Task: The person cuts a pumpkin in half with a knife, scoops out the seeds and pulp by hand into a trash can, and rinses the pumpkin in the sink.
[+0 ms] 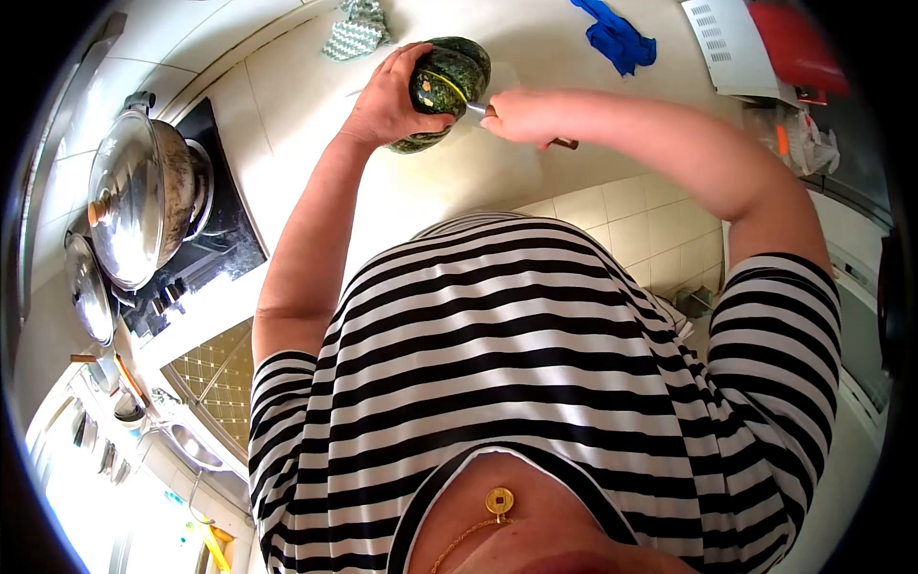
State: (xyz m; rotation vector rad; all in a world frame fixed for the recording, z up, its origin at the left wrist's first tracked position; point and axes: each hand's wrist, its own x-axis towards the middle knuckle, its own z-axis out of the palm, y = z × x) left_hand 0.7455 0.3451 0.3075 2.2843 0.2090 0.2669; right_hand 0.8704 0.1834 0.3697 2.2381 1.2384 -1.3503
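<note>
At the far left, a lidded pot [167,182] stands on a black cooktop [229,215], just past the left end of my pale bench [559,72]. Next, toward the bench's far edge, lies a crumpled patterned cloth [356,33].

My left hand [387,100] comes next, its fingers spread over the left side of a dark green kabocha squash [448,89], gripping it. The squash rests on the bench, left of the middle and set back from the edge nearest my body. A thin yellow line across its rind looks like a cut.

At the right end of that line is the blade of a knife [476,108]; how deep it sits, I cannot tell. The fingers of my right hand [516,115] are wrapped around its brown handle.

My left thumb lies close to the blade. If the hard rind made the edge skid, or the rounded squash rolled on the smooth bench, I could nick it; forcing a jammed blade might make it jerk free.

Farther right are a blue cloth [617,40], near the far edge, and a white vented appliance [736,57] toward the far right corner.
</note>
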